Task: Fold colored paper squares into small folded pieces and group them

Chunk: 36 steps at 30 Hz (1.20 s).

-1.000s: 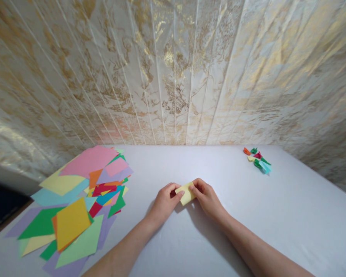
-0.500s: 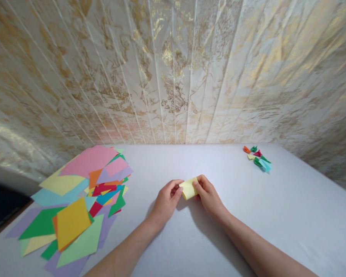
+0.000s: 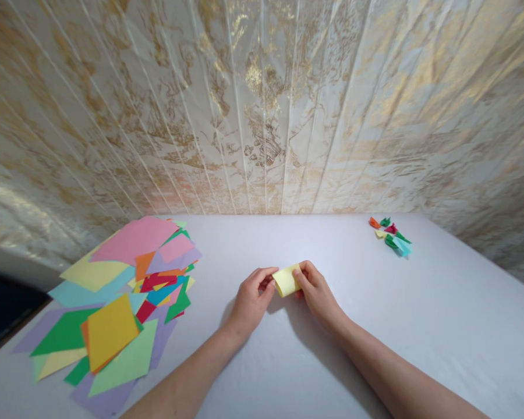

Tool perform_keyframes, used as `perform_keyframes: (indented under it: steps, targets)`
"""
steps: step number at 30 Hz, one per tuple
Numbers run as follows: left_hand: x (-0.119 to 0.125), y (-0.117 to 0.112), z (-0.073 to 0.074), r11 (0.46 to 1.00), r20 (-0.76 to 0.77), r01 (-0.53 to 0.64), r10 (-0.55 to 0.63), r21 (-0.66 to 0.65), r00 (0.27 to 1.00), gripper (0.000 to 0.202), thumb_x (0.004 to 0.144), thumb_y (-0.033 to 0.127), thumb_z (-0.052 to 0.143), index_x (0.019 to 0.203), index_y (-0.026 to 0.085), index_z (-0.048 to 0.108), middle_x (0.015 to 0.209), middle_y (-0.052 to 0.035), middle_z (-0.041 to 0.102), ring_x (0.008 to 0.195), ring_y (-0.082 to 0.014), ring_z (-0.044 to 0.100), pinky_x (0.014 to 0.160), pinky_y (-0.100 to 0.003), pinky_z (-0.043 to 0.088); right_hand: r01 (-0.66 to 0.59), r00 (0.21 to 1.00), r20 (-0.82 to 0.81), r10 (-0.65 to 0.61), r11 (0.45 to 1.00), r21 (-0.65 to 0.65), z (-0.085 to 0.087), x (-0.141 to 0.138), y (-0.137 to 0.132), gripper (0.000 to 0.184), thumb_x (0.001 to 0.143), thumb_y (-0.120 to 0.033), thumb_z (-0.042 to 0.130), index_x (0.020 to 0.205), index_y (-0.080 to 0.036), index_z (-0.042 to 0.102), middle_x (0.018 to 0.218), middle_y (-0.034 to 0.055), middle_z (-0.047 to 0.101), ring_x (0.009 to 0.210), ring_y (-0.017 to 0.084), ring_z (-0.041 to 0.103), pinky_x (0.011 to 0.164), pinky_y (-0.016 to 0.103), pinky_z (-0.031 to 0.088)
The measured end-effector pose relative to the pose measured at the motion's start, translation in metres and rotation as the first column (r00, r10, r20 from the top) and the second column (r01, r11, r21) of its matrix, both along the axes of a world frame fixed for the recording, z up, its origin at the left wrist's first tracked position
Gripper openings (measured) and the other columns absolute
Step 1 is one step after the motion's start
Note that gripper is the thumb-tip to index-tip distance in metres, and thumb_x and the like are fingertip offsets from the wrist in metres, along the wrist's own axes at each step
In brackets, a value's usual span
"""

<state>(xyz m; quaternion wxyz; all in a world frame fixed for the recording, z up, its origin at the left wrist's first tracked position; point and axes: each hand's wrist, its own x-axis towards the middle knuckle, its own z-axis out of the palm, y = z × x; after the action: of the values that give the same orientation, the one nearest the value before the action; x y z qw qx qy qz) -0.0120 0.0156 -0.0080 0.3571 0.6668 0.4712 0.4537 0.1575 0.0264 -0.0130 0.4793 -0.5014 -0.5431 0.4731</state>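
Because likely light, springy and easily creased, hold the small pale-yellow curled paper sheet (image 3: pixel 286 281) by its edges. Clamped above the white tabletop (image 3: pixel 236 244) by the right hand (image 3: pixel 317 288); cannot tell whether pinched by the left hand (image 3: pixel 252 298).

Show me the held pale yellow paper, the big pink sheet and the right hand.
Pale yellow paper (image 3: pixel 287 282), head view: its outer face.
Big pink sheet (image 3: pixel 133 240), head view: its upper surface.
Right hand (image 3: pixel 318 290), head view: back of hand.
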Motion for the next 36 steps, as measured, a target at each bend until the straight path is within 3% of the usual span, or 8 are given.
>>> perform_keyframes:
  steps: [7,17,26,36]
  targets:
    - [0.002,0.0,-0.002,0.999,0.051,-0.025,0.027,-0.039,0.998,0.019,0.089,0.026,0.052,0.094,0.019,0.069,0.09,-0.0035,0.072,0.082,-0.0166,0.067,0.075,-0.027,0.053,-0.003,1.0,0.003,0.003,1.0,0.016,-0.001,-0.001,-0.001,0.032,0.088,-0.054,0.052,0.079,-0.023,0.048,0.065,-0.0045,0.049,0.055,0.014,0.046,0.048,0.027,0.037]
    - [0.004,-0.001,0.0,0.992,0.117,-0.023,0.037,-0.125,0.992,0.018,0.086,0.028,0.053,0.09,0.018,0.068,0.084,-0.0035,0.073,0.075,-0.0171,0.068,0.072,-0.027,0.055,0.006,0.999,0.034,-0.008,0.999,0.049,-0.004,0.0,-0.002,0.033,0.091,-0.054,0.049,0.08,-0.024,0.047,0.065,-0.0038,0.048,0.055,0.015,0.047,0.049,0.028,0.038]
    - [0.004,-0.004,0.005,1.0,-0.035,-0.029,0.029,0.005,0.999,0.02,0.088,0.021,0.051,0.098,0.019,0.068,0.094,-0.0045,0.071,0.086,-0.017,0.066,0.08,-0.028,0.051,0.004,0.996,0.09,-0.011,0.997,0.076,-0.006,0.001,-0.002,0.03,0.094,-0.051,0.046,0.08,-0.024,0.046,0.063,-0.0059,0.045,0.053,0.014,0.044,0.05,0.028,0.035]
    - [0.002,-0.005,0.008,1.0,-0.054,0.012,-0.012,-0.006,0.998,0.028,0.091,0.019,0.043,0.097,0.019,0.07,0.092,-0.0053,0.068,0.087,-0.0178,0.064,0.079,-0.028,0.049,0.018,0.986,0.164,-0.032,0.996,0.086,-0.002,0.0,-0.004,0.026,0.093,-0.045,0.046,0.078,-0.024,0.045,0.062,-0.0053,0.046,0.055,0.015,0.045,0.051,0.028,0.034]
